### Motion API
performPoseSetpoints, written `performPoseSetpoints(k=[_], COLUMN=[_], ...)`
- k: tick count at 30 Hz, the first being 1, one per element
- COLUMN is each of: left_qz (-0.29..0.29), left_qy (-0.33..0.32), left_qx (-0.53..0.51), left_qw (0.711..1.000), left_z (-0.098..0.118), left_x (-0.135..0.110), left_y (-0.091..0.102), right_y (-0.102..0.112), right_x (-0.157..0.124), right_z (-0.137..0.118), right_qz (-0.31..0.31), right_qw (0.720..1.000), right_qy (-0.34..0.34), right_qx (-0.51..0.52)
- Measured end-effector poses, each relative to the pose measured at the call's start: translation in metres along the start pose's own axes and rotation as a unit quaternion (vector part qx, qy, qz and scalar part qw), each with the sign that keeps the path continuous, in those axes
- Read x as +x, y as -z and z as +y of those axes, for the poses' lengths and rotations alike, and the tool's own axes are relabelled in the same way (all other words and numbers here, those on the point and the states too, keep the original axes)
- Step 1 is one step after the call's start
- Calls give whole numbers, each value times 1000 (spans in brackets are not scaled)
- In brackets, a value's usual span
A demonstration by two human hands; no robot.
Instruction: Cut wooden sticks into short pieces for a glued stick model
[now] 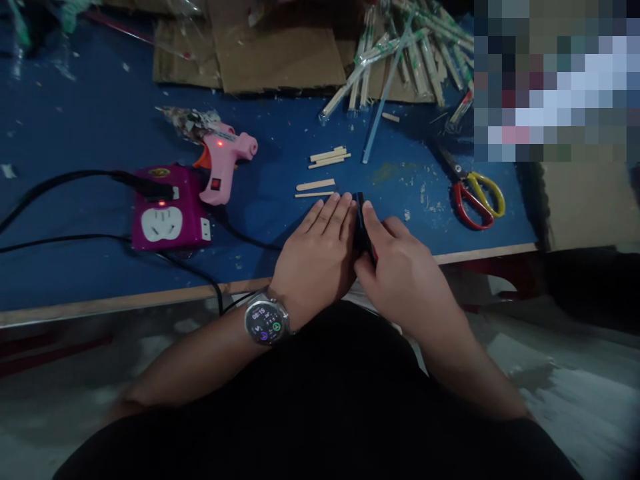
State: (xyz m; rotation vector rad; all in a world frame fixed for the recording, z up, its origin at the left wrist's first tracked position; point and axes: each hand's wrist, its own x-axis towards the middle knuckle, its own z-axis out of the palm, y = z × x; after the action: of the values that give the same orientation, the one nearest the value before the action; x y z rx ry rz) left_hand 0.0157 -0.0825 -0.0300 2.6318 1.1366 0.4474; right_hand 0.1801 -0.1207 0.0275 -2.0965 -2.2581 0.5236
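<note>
My left hand [317,250], with a watch on its wrist, lies flat on the blue table [90,127], fingers stretched out and pressed down beside a small black tool [361,223]. My right hand [400,267] is closed round that black tool, its forefinger laid along the top; a bit of red shows under the hand. Just beyond my left fingertips lie two thin wooden sticks [315,188]. A few more short sticks [329,157] rest a little farther back.
A pink glue gun [220,157] with a red light leans on a magenta power socket [167,210] with black cables at the left. Red and yellow scissors [475,193] lie at the right. Cardboard sheets [277,57] and several wrapped chopsticks [400,53] fill the back.
</note>
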Motion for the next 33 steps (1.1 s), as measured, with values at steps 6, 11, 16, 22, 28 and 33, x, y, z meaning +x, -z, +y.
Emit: performPoseSetpoints(k=[6, 11, 16, 22, 28, 33], left_qz=[-1, 4, -7, 2, -6, -1], left_qy=[2, 0, -4, -3, 3, 3], left_qx=[12, -3, 3, 1, -8, -1], left_qw=[1000, 1000, 1000, 1000, 1000, 1000], left_z=[2, 1, 0, 1, 2, 2], left_x=[0, 0, 1, 1, 2, 4], left_y=[-1, -2, -1, -1, -1, -1], right_y=[-3, 0, 0, 2, 0, 1], right_x=[-8, -1, -10, -2, 3, -9], right_z=[-2, -5, -5, -3, 4, 3], right_qz=[18, 10, 14, 1, 6, 4], right_qw=[1000, 1000, 1000, 1000, 1000, 1000], right_qy=[2, -1, 5, 5, 10, 13], right_qx=[19, -5, 6, -4, 10, 19])
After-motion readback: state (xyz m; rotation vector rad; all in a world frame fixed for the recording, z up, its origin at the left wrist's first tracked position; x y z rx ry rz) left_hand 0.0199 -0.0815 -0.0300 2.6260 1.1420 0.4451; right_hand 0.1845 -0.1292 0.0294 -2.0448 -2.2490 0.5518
